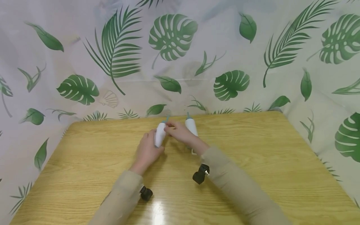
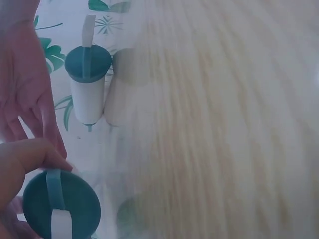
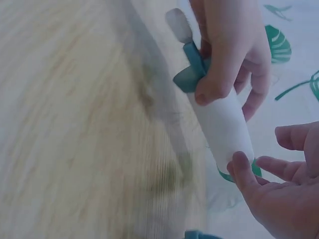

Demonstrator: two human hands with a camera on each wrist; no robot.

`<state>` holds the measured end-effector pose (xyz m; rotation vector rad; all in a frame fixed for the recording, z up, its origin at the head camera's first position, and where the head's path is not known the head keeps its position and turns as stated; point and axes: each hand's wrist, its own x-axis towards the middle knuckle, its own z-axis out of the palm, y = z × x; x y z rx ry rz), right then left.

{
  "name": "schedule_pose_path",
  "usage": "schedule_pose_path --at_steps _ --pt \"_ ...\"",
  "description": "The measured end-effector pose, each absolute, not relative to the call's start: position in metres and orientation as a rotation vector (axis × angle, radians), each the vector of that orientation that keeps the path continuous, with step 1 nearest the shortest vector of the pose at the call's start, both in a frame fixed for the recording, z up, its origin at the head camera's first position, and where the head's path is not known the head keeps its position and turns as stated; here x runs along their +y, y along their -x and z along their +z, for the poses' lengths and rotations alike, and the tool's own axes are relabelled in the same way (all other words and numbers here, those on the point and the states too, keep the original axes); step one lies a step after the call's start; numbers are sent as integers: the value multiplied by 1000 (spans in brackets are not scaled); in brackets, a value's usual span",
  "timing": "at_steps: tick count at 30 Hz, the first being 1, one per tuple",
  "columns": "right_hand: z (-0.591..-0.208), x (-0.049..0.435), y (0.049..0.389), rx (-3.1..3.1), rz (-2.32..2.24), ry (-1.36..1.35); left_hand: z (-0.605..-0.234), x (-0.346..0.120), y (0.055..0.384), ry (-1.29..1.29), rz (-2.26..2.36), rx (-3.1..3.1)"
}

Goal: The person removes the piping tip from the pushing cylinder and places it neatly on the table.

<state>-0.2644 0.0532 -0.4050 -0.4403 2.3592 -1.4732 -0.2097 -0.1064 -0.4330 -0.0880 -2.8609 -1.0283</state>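
My left hand (image 1: 147,150) grips a white tapered cylinder (image 1: 160,134) with teal ends, thumb and fingers around its near part. My right hand (image 1: 181,133) pinches the same cylinder by its far end, near the thin teal tip. In the right wrist view, its thumb and fingertips touch the narrow teal rim (image 3: 228,174). A flat strap with a pale end (image 3: 178,25) sticks out from the wide teal cap (image 3: 189,78). A second, matching white cylinder (image 1: 191,126) is just right of the first, partly covered by the right forearm; its pale strap shows below.
Both forearms reach over a wood-grain table (image 1: 242,137). Behind its far edge hangs a pale cloth (image 1: 185,81) printed with green leaves. Each wrist carries a small black camera (image 1: 200,175).
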Motion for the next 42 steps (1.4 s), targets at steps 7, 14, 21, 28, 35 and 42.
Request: schedule_pose_path --at_steps 7,14,21,28,35,42 --pt "-403 80 241 2544 -1296 626 -427 -116 197 271 -974 -2834" --pt "-398 110 230 2606 -1224 843 -423 -128 183 530 -863 -2833" --pt "-394 126 225 2753 -944 1110 -422 -133 174 797 -730 -2778" --pt "-398 137 221 2802 -679 1427 -422 -137 169 983 -729 -2690" --pt "-402 141 212 2821 -571 1435 -419 -139 166 1124 -790 -2660" --pt "-410 146 202 2658 -753 1354 -417 -135 163 1160 -825 -2735"
